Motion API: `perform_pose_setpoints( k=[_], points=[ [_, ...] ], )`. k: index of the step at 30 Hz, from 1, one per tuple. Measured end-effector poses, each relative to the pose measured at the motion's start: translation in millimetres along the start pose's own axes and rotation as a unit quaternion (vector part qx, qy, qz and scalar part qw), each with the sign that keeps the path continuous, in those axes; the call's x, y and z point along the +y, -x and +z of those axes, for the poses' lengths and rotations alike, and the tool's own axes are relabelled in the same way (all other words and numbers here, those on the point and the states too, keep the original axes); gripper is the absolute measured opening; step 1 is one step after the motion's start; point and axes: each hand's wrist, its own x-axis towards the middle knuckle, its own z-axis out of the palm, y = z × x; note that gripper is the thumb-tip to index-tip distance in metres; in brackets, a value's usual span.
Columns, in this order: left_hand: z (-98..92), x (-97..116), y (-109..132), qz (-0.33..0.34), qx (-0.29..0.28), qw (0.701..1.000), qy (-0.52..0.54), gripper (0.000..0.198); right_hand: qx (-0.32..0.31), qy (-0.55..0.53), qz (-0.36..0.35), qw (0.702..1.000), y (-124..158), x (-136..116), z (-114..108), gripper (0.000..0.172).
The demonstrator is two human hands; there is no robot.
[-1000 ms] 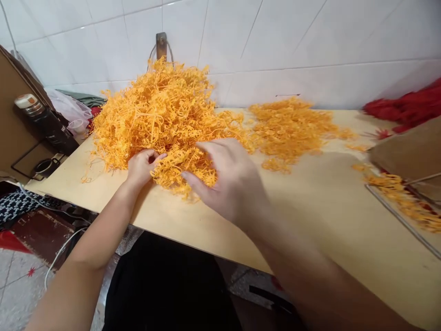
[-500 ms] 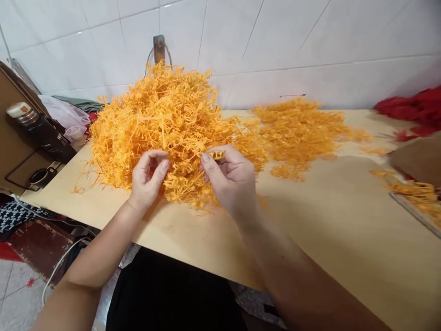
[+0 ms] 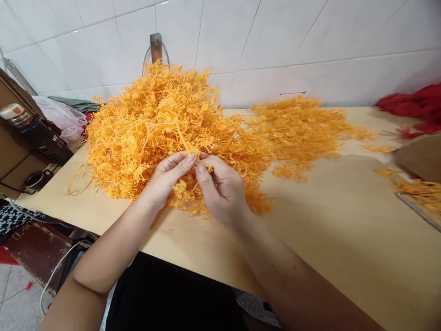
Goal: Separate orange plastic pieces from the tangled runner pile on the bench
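Observation:
A big tangled heap of orange plastic sprigs (image 3: 151,124) lies on the pale wooden table (image 3: 344,239) against the tiled wall. My left hand (image 3: 165,177) and my right hand (image 3: 222,191) meet at the heap's front edge, fingertips pinched together on one thin orange sprig (image 3: 195,158) that still hangs in the tangle. Both hands are closed in a pinch. A flatter, looser pile of orange pieces (image 3: 303,126) lies to the right of the heap, apart from my hands.
Red plastic pieces (image 3: 413,108) lie at the far right by a brown cardboard sheet (image 3: 418,158) and a tray edge (image 3: 418,209) with orange bits. At left stand a dark flask (image 3: 31,131), a plastic bag (image 3: 62,117) and cables near the floor.
My hands, apart a second ago with the right one reaching into the heap, have come together and now pinch one sprig between them. The view shifted slightly left.

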Motion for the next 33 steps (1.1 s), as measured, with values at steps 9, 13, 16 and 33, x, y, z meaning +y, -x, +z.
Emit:
perform_pose_setpoints(
  k=[9,13,16,33],
  points=[
    [-2.2,-7.6,-1.2,-0.004,0.058,0.994,0.088,0.022,-0.040,0.134,-0.100,0.985,3.9,0.0,3.7,0.018],
    [-2.1,-11.1,1.9,-0.082,0.104,0.981,0.139,0.016,-0.024,0.255,-0.182,0.949,6.9,-0.6,5.7,0.023],
    [-2.9,-14.0,2.3,-0.123,0.133,0.971,0.154,0.016,-0.016,0.302,-0.238,0.923,8.8,-4.4,6.6,0.026],
    [0.8,-3.0,-1.3,-0.213,0.165,0.952,0.142,0.030,-0.049,0.289,-0.315,0.903,15.9,-27.4,10.1,0.026]
  ],
)
